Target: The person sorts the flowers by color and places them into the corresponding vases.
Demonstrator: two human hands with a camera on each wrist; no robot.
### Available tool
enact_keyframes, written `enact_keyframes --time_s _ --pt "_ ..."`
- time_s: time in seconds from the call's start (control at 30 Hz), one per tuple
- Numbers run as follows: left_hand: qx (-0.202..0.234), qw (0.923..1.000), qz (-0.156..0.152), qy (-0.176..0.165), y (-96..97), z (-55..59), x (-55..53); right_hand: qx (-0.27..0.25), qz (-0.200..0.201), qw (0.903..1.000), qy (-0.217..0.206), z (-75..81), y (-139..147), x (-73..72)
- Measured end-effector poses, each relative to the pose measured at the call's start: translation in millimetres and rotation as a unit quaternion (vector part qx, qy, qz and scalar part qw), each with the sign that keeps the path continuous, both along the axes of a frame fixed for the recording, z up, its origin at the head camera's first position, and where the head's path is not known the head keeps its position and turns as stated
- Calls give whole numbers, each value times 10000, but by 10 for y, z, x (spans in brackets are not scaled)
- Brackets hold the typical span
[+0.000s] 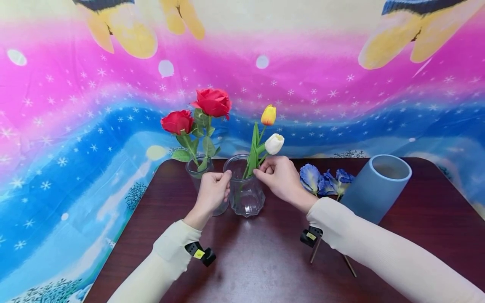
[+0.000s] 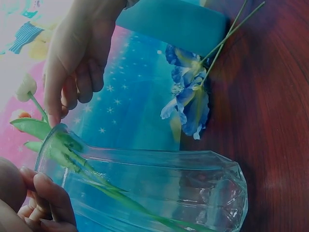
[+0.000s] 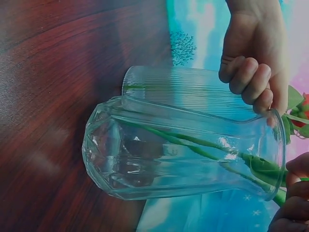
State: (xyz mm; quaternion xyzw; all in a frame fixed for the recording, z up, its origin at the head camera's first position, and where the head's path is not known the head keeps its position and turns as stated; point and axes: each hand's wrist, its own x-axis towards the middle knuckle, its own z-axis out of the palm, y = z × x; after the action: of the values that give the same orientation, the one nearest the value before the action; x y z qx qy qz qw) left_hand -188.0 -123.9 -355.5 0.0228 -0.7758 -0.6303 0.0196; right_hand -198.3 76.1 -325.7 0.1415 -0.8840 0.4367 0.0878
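Observation:
A clear glass vase with a faceted base stands on the table, holding a yellow-and-red tulip and a white tulip. Their green stems slant down inside the glass. At the left of its rim my left hand pinches the edge between thumb and forefinger, the other fingers curled. Opposite, my right hand pinches the rim's right side, close beside the tulip leaves. Just behind my left hand is a ribbed glass vase with two red roses, partly hidden by that hand.
To the right, a blue vase stands partly behind my right sleeve. Blue flowers lie beside it, their stems reaching toward the table's front. A printed backdrop hangs behind the dark wooden table.

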Motion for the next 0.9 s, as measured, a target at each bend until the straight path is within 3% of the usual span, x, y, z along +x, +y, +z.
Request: enact_keyframes --time_s 0.47,0.9 --pt "132 9999 -43 20 8 -11 -2 -281 174 9994 -135 -89 167 56" --pt "77 9998 -170 -21 -18 -16 36 -135 161 9996 -165 -163 321 113"
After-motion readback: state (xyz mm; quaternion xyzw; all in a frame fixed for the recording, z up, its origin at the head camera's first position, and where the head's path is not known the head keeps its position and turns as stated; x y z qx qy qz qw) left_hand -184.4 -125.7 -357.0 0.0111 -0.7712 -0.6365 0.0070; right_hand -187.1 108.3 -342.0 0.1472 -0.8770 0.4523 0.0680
